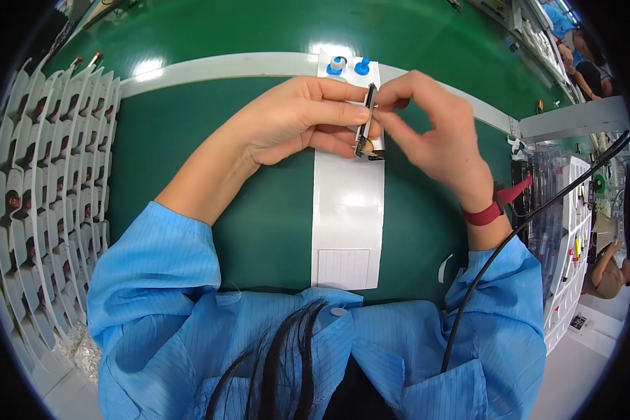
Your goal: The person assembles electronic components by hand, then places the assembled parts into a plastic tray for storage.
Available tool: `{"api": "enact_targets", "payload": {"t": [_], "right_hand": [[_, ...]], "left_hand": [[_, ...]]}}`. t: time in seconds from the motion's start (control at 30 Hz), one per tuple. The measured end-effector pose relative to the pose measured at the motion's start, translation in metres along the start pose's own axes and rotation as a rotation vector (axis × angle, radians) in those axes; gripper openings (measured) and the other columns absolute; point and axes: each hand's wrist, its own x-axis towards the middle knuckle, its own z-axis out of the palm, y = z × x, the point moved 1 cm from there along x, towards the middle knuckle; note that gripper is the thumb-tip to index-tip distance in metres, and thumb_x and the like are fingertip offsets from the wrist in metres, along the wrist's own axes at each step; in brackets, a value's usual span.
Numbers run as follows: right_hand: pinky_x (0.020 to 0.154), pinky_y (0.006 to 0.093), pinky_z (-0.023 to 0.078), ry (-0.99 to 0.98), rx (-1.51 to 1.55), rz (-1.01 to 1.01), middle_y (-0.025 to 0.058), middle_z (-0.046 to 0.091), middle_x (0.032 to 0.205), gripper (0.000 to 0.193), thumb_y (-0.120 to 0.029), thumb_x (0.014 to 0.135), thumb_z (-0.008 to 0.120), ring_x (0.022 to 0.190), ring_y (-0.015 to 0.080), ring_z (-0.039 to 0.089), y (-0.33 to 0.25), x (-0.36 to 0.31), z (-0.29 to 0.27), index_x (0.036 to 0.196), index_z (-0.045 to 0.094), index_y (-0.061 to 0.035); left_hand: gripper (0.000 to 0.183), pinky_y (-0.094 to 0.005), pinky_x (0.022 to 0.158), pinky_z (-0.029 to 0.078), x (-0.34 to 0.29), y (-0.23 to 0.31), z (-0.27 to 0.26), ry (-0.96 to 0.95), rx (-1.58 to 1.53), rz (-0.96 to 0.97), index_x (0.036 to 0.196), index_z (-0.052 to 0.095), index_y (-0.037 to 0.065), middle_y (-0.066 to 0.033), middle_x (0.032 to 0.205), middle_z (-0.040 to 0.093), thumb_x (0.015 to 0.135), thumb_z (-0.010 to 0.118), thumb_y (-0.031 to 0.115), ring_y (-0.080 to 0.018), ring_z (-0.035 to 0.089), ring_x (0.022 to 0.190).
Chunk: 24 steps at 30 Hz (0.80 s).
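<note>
Above the middle of the mat, my left hand (297, 115) grips a thin, flat dark part (365, 124), perhaps an electronic module, tilted so mostly its edge shows. Its thumb lies on the near face and the fingers reach behind. My right hand (437, 129) comes in from the other side with thumb and forefinger pinched close to the part's right face. A small pale bit shows at those fingertips, too tiny to name. Beneath both hands runs a long white strip (346, 203), with a lined white label (344, 269) at its near end.
Two small blue-based pieces, a white-topped one (337, 64) and a blue knob (362, 66), stand at the strip's far end. White slotted trays (31, 203) with small parts are stacked at left. A black cable (511, 238) crosses on the right, near more white trays (570, 245). Other people sit far right.
</note>
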Motion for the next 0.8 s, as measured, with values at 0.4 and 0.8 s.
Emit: {"api": "enact_targets", "payload": {"t": [0.4, 0.8], "right_hand": [[0.058, 0.0247, 0.048, 0.277, -0.090, -0.055, 0.0043, 0.060, 0.078, 0.019, 0.002, 0.068, 0.063, 0.065, 0.0153, 0.058, 0.005, 0.001, 0.008, 0.085, 0.055, -0.0039], [0.057, 0.0280, 0.047, 0.249, -0.097, -0.198, 0.0068, 0.054, 0.073, 0.023, 0.009, 0.063, 0.060, 0.063, 0.0195, 0.056, 0.008, 0.000, 0.002, 0.080, 0.050, -0.0027]], "left_hand": [[0.037, -0.0255, 0.066, 0.056, 0.001, 0.002, 0.006, 0.016, 0.058, 0.013, 0.118, 0.050, -0.002, -0.0113, 0.094, 0.063, 0.085, 0.056, 0.013, -0.0175, 0.065, 0.082], [0.037, -0.0305, 0.072, 0.057, 0.007, -0.004, 0.001, -0.010, -0.082, 0.029, 0.121, 0.047, -0.003, -0.0127, 0.098, 0.062, 0.086, 0.053, 0.011, -0.0202, 0.064, 0.086]]}}
